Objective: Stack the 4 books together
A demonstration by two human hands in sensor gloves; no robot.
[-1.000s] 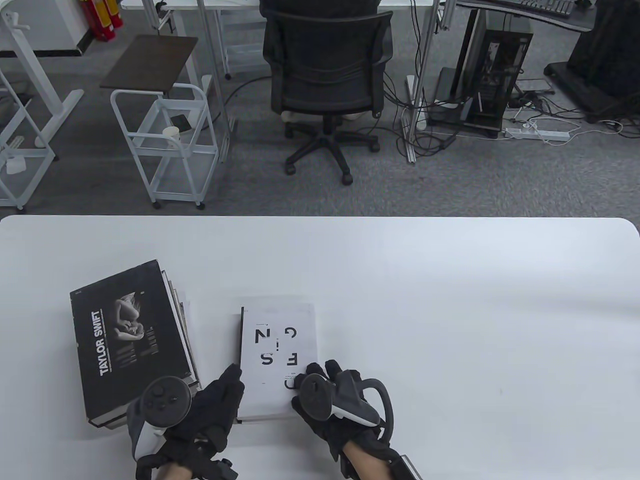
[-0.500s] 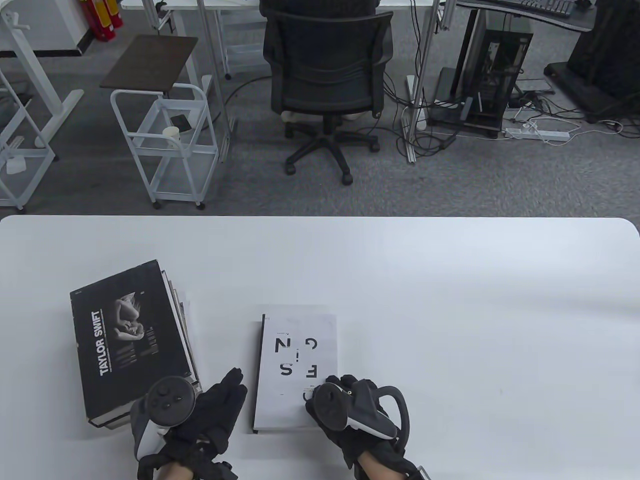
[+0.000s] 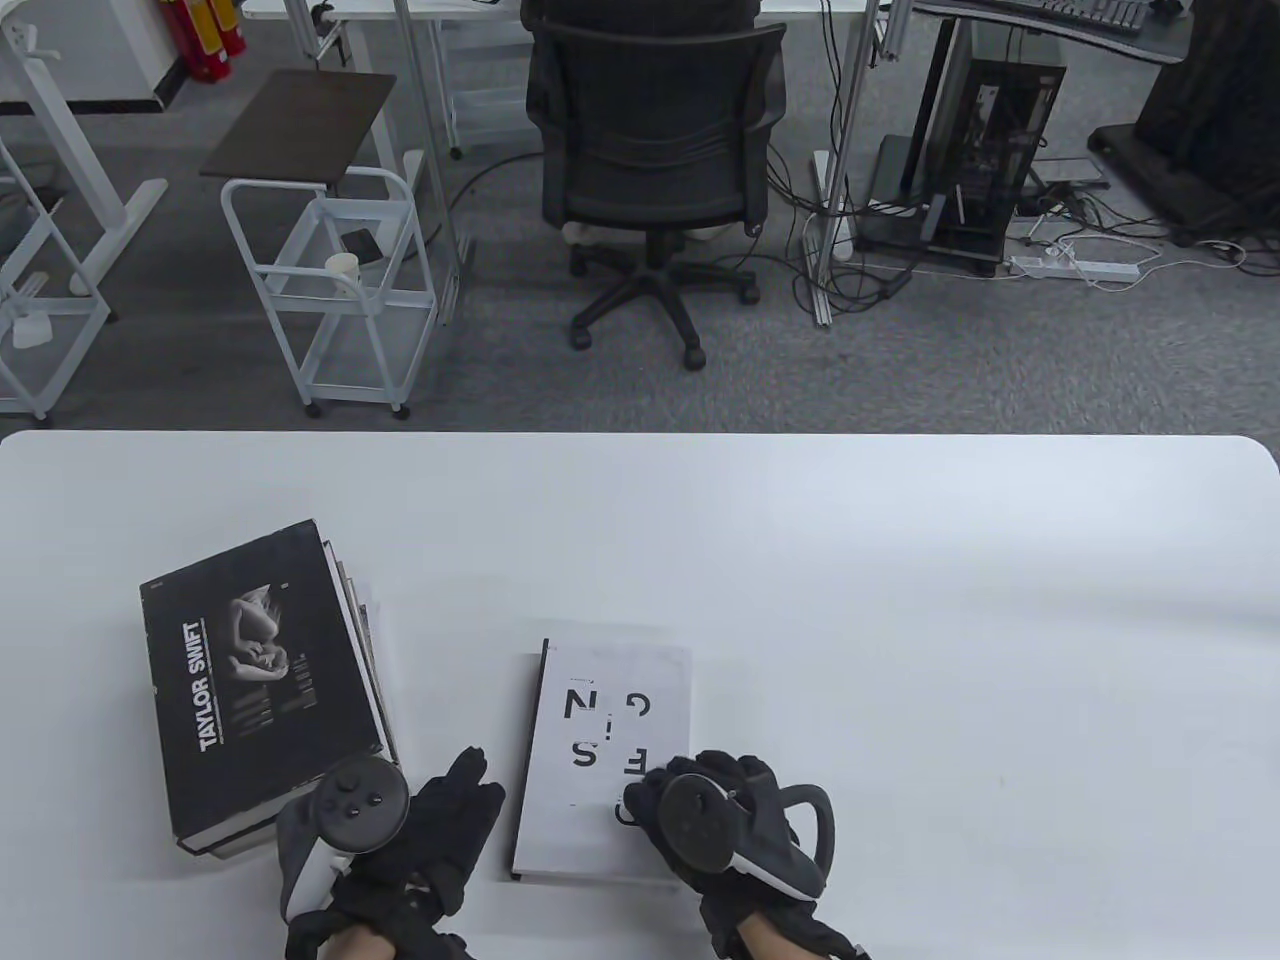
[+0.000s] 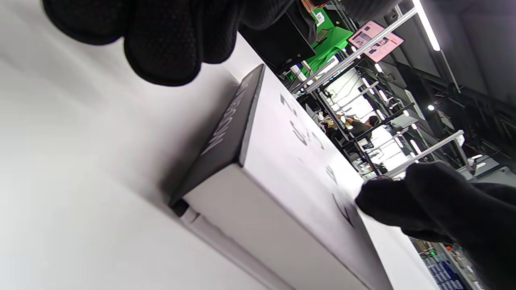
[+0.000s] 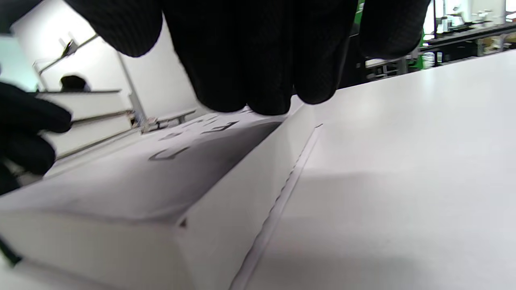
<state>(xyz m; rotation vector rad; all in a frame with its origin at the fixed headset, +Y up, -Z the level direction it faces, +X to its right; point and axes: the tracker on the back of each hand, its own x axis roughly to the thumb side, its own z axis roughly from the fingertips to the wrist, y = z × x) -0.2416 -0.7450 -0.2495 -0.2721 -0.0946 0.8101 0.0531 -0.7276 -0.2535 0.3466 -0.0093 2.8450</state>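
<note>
White table (image 3: pixel 900 600); book (image 3: pixel 590 730) under right grip (image 3: pixel 735 810).

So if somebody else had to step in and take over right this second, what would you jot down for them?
Right hand: rests on the near right corner of the white book, fingers on its cover.
Left hand: on the table between the white book and the stack, touching neither as far as the table view shows.
Books: the black Taylor Swift book tops a stack at the left, with more books under it; the white book lies flat by itself to the right of the stack.
Done: the stack is built apart from the white book.
Left: lift the white book onto the stack.
</note>
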